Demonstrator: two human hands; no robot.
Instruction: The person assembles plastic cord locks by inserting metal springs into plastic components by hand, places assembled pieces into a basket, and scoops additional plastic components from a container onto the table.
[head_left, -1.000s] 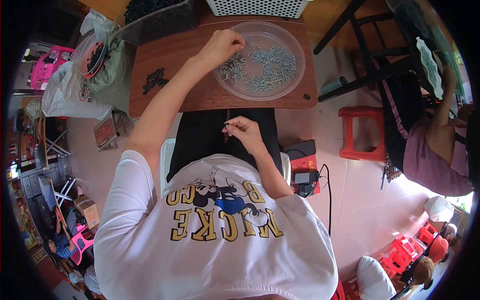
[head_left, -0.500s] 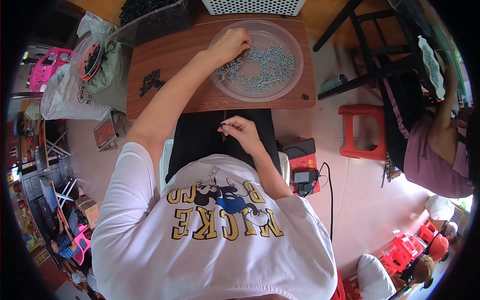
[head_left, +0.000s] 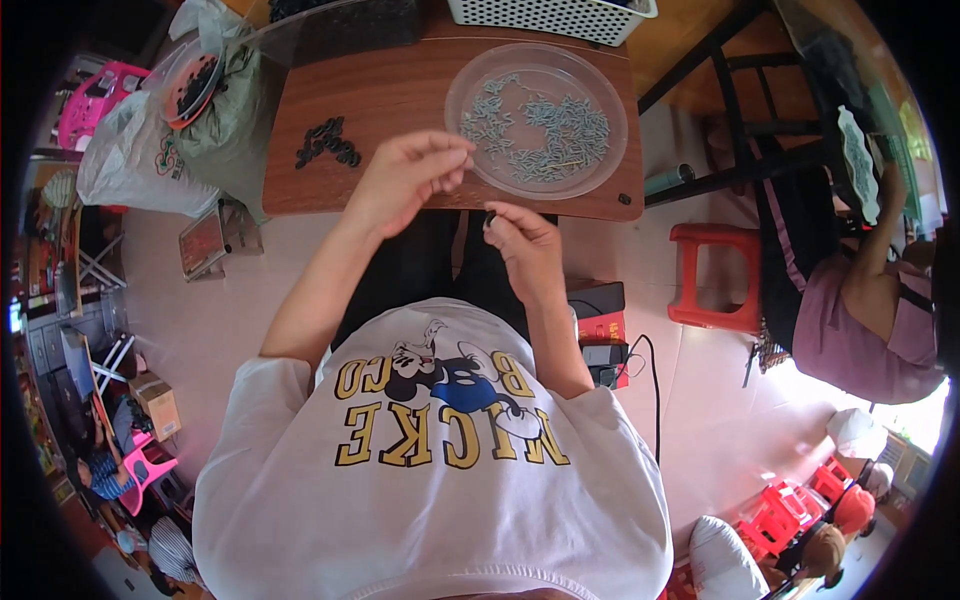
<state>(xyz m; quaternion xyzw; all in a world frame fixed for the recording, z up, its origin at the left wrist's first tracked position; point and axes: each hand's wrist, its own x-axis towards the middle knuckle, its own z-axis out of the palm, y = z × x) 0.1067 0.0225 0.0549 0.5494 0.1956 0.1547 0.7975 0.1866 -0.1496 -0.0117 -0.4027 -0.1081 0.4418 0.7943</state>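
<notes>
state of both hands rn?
Left hand: closed in a pinch; can't tell whether it holds anything.
Right hand: closed, holding a small black piece.

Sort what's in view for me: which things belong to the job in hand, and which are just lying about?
Seem part of the job:
small black part, pinched in the right hand
grey screw-like pieces in the round clear tray
black pieces on the table

Seem just lying about:
red stool
pink chair
cardboard box
</notes>
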